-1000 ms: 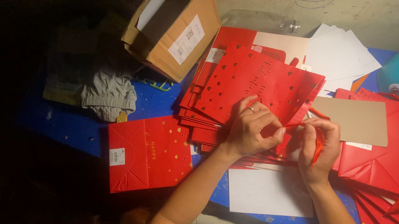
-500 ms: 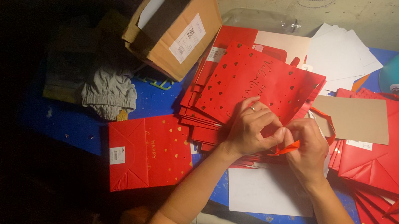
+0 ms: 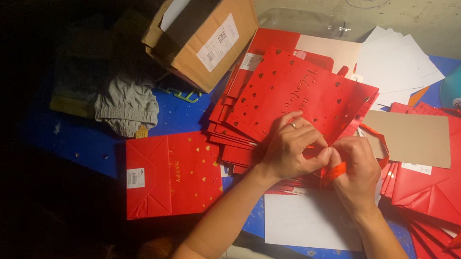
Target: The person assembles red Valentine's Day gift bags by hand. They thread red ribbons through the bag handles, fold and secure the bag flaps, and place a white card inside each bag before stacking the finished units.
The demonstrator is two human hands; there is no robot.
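Grey cloth [image 3: 126, 107] and cardboard box [image 3: 204, 27] lie at left on the blue counter [image 3: 86, 140]. A folded red gift bag [image 3: 171, 175] is beside the left forearm. Left hand [image 3: 291, 150] and right hand [image 3: 356, 172] meet, fingers pinched shut on an orange ribbon [image 3: 335, 172], above the red bag stack [image 3: 302, 97]. Brown card [image 3: 412, 137] lies right.

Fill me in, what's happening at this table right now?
A person is working with both bare hands on a red gift bag with small heart cutouts, lying on a stack of similar flat bags. The left hand and right hand meet at the bag's near edge, pinching a red ribbon between their fingers. Another flat red bag lies to the left, a cardboard box behind it.
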